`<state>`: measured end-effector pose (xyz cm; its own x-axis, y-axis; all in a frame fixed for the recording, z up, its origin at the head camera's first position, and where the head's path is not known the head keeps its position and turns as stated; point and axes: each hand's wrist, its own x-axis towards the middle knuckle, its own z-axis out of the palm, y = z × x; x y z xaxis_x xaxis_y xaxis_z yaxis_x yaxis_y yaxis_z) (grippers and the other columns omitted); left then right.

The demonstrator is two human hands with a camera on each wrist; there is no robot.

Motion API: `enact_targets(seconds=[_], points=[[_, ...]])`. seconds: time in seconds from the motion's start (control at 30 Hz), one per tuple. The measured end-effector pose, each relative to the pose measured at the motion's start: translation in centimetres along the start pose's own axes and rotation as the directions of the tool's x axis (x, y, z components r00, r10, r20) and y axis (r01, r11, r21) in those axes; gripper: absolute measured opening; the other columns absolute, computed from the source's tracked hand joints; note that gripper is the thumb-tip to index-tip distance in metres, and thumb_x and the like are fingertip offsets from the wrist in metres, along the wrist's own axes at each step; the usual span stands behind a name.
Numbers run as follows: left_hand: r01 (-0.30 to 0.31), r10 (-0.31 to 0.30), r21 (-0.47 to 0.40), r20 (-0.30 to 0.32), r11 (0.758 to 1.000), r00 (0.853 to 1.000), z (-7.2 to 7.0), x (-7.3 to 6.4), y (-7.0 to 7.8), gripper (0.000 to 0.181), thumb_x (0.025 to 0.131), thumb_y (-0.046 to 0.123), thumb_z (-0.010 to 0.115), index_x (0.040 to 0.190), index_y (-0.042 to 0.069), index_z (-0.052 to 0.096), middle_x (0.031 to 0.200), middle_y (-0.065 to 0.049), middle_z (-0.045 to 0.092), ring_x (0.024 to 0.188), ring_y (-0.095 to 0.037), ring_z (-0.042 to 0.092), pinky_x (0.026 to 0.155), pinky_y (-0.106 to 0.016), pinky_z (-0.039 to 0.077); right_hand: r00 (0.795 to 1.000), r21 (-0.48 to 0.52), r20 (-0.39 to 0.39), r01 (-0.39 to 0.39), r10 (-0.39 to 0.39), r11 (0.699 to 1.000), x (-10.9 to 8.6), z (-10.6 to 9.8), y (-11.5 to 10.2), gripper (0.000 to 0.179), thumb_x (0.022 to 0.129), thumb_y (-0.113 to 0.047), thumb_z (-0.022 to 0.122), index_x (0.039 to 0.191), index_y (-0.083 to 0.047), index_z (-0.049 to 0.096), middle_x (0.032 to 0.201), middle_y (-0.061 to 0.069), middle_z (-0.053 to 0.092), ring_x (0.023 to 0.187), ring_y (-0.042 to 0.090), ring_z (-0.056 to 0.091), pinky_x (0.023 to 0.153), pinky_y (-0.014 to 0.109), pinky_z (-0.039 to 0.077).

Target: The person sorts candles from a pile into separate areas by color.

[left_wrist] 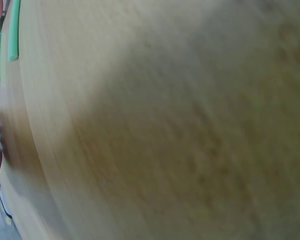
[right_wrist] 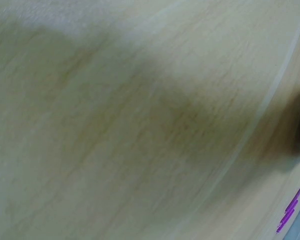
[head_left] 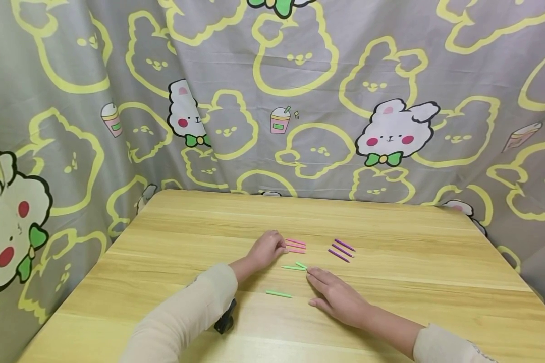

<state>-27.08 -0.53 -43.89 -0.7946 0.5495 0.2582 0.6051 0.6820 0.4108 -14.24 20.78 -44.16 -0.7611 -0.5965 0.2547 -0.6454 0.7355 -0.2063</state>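
Note:
Three slim pink sticks [head_left: 296,246] lie side by side in the middle of the table. My left hand [head_left: 267,249] is at their left ends, fingers curled, thumb and forefinger pinching the end of the nearest pink stick. Below them, two green sticks [head_left: 294,267] lie at an angle, their right ends meeting. My right hand [head_left: 338,297] touches those ends with straight fingertips, the thumb spread apart. Another green stick [head_left: 279,294] lies alone nearer me; the left wrist view shows a blunt-ended green stick [left_wrist: 13,35] near the edge.
Three purple sticks [head_left: 341,250] lie slanted and parallel, right of the pink ones. The wooden table [head_left: 390,227] reaches back to a patterned curtain [head_left: 236,60]. Under my left forearm shows a dark device [head_left: 225,318].

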Motion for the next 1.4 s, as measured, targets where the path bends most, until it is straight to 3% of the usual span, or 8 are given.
enact_targets(seconds=[0.23,0.57,0.87,1.4], points=[[0.013,-0.013,-0.009,0.002,1.0,1.0,-0.2,-0.3,0.0,0.017,0.083,0.022,0.067,0.085,0.005,0.067,0.083,-0.003,0.06,0.077,-0.012,0.051,0.071,-0.023,0.05,1.0,0.009,0.004,0.002,-0.002,1.0,0.0,-0.1,-0.1,0.054,0.092,-0.034,0.056,0.129,0.005,0.05,0.138,0.019,0.047,0.127,0.035,0.045,0.104,0.048,0.039],[-0.033,0.028,-0.081,-0.063,0.996,0.998,-1.2,-1.4,0.3,0.014,0.086,0.017,0.064,0.088,0.003,0.066,0.085,-0.004,0.06,0.081,-0.015,0.054,0.074,-0.026,0.051,1.0,-0.002,-0.006,0.002,-0.002,1.0,0.1,-0.1,-0.2,0.055,0.091,-0.034,0.056,0.129,0.005,0.05,0.137,0.02,0.047,0.126,0.035,0.045,0.104,0.048,0.039],[-0.074,0.071,-0.103,-0.036,0.992,0.997,-1.6,-2.8,0.9,0.013,0.086,0.017,0.064,0.087,0.004,0.066,0.085,-0.003,0.061,0.082,-0.014,0.054,0.074,-0.025,0.051,1.0,-0.01,-0.013,-0.004,0.004,1.0,0.0,-0.1,-0.2,0.056,0.089,-0.034,0.059,0.129,0.005,0.05,0.137,0.02,0.047,0.126,0.035,0.046,0.103,0.047,0.039],[-0.135,0.137,-0.064,0.027,0.989,0.99,-0.6,-4.4,1.3,0.015,0.085,0.022,0.066,0.086,0.007,0.066,0.087,-0.001,0.061,0.081,-0.012,0.053,0.074,-0.021,0.049,1.0,0.002,0.007,-0.013,0.013,1.0,0.1,-0.2,-0.4,0.054,0.09,-0.033,0.058,0.129,0.004,0.05,0.138,0.019,0.047,0.127,0.035,0.046,0.103,0.048,0.039]])
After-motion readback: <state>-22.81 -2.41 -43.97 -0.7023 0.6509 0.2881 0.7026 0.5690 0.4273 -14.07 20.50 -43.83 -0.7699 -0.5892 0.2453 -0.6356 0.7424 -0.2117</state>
